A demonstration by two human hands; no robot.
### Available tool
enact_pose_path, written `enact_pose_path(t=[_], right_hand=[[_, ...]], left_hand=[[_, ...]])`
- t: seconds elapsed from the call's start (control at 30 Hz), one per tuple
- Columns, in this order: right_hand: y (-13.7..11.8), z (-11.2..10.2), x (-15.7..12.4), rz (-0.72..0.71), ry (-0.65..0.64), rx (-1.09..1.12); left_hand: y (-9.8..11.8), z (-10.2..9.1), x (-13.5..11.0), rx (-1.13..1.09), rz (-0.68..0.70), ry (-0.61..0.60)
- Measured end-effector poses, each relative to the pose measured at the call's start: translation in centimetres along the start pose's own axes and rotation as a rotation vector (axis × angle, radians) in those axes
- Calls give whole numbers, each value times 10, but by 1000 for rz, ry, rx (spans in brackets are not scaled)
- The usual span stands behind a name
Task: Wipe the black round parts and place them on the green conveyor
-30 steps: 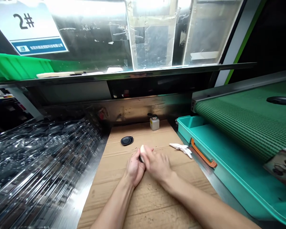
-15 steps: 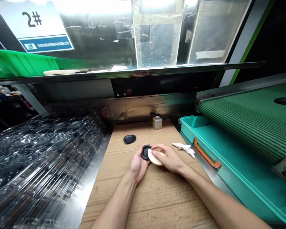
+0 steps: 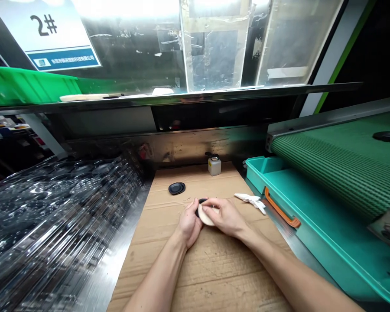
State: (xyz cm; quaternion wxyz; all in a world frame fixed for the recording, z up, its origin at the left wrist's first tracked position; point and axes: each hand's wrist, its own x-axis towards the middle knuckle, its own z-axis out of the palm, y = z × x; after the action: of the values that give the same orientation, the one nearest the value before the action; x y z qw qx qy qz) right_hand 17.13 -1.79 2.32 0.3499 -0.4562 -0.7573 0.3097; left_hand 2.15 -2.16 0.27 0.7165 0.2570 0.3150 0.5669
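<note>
The left hand (image 3: 190, 225) and the right hand (image 3: 225, 216) are closed together around a cream disc (image 3: 205, 218) and a black round piece (image 3: 203, 200), the latter mostly hidden by the fingers, over a cardboard sheet (image 3: 169, 277). Beyond them lie a black oval piece (image 3: 177, 188) and a small labelled bottle (image 3: 214, 166) – to the right, a crumpled white cloth (image 3: 251, 202) sits near a teal tray (image 3: 273, 190) with an orange handle (image 3: 281, 213)

Sign (image 3: 43, 34): large "2#"; blue strip (image 3: 63, 58) below, small print unreadable.
</note>
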Motion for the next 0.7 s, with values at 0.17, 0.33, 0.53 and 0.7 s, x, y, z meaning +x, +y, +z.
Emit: enact_pose_path(t=[0.17, 0.33, 0.53, 0.7], right_hand=[[-2, 5, -2, 38, 127, -168], [-8, 21, -2, 101, 189, -555], [-10, 34, 1, 107, 141, -730], [10, 13, 8, 239, 306, -648]], left_hand=[[0, -2, 1, -53, -63, -59], [-1, -2, 1, -94, -90, -57], [2, -3, 2, -132, -118, -64], [6, -5, 3, -159, -102, -14]])
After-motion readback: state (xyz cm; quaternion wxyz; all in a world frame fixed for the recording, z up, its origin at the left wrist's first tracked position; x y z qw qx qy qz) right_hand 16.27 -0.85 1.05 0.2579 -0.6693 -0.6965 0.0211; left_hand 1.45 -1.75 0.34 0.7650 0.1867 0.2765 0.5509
